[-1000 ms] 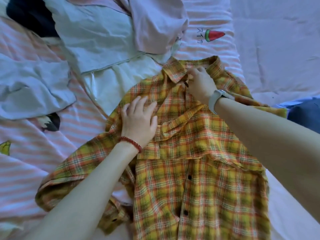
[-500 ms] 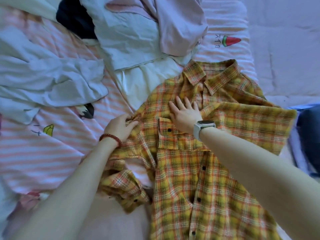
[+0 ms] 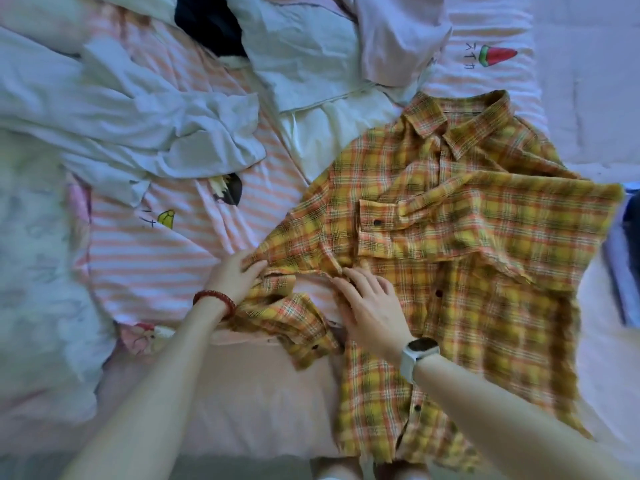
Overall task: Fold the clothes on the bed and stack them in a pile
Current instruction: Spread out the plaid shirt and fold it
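Striped sheet (image 3: 149,258) with watermelon print (image 3: 497,56) at its top right corner, banana print (image 3: 166,218) mid-left.

I watch my right hand (image 3: 372,308) leave the chest of the yellow and orange plaid button-up shirt (image 3: 450,258) and come down to the shirt's near left edge, fingers spread flat on the cloth by the armpit seam. A second ago it was up at the collar. My left hand (image 3: 235,275) has slid off the shirt front to the sleeve's shoulder seam, where its grip pinches the plaid. That sleeve now lies bunched between both hands.
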